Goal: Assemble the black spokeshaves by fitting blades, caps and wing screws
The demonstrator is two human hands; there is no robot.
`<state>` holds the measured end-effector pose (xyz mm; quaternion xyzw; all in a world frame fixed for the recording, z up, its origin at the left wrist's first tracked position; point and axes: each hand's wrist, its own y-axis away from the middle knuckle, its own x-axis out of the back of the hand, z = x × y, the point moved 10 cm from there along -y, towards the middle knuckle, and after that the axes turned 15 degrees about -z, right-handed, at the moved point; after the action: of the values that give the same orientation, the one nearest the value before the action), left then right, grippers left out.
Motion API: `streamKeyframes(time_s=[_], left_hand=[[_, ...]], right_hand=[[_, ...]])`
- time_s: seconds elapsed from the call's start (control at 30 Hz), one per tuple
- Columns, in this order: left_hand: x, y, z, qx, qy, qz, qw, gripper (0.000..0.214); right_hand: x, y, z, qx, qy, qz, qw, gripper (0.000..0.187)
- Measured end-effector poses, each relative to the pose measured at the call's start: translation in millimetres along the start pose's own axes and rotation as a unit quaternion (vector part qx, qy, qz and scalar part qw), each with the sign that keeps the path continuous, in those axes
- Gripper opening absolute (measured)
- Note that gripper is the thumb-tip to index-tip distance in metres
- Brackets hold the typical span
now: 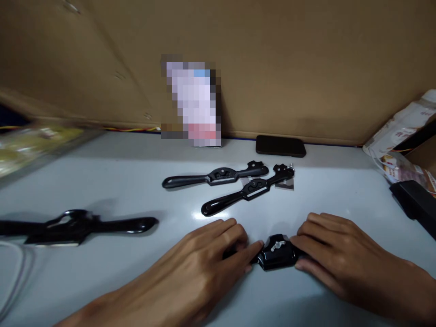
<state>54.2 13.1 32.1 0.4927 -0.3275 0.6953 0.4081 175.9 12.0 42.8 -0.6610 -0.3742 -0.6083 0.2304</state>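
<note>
A glossy black spokeshave (277, 256) lies level near the front of the table, its middle body and a silver wing screw facing up. My left hand (211, 259) is closed round its left handle, with the index finger stretched toward the body. Round the right handle my right hand (335, 254) is closed, fingers and thumb pinching close to the body. Both handles are mostly hidden by my hands. Beyond them rest two black spokeshave frames (185, 181) (223, 203), with small loose metal parts (285, 183) by their right ends.
Another black spokeshave (73, 227) lies at left beside a white cable (17, 277). A dark phone (281, 146) lies by the cardboard wall (306, 68). Plastic packaging (37, 143) sits at far left; a printed bag (400, 131) and a black object (413, 204) are at right.
</note>
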Motion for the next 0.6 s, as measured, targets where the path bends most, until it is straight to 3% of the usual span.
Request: streamKeyframes(time_s=[0.13,0.3,0.5,0.6], left_hand=[[0.3,0.3,-0.4,0.000,-0.003,-0.006,1.000,0.032],[1.1,-1.4,-1.2,-0.004,-0.005,-0.009,1.000,0.032],[-1.3,-1.0,-3.0,-0.003,0.005,-0.002,1.000,0.031],[-1.7,0.9,-3.1,-0.007,0.003,0.013,1.000,0.031]], right_hand=[[-3.4,0.2,-4.9,0.027,0.020,0.010,0.999,0.006],[-2.1,0.3,-5.6,0.041,0.042,0.020,0.998,0.013],[1.2,1.8,1.5,-0.011,0.027,0.043,0.999,0.009],[-0.3,0.3,-1.9,0.005,0.021,0.041,0.999,0.008]])
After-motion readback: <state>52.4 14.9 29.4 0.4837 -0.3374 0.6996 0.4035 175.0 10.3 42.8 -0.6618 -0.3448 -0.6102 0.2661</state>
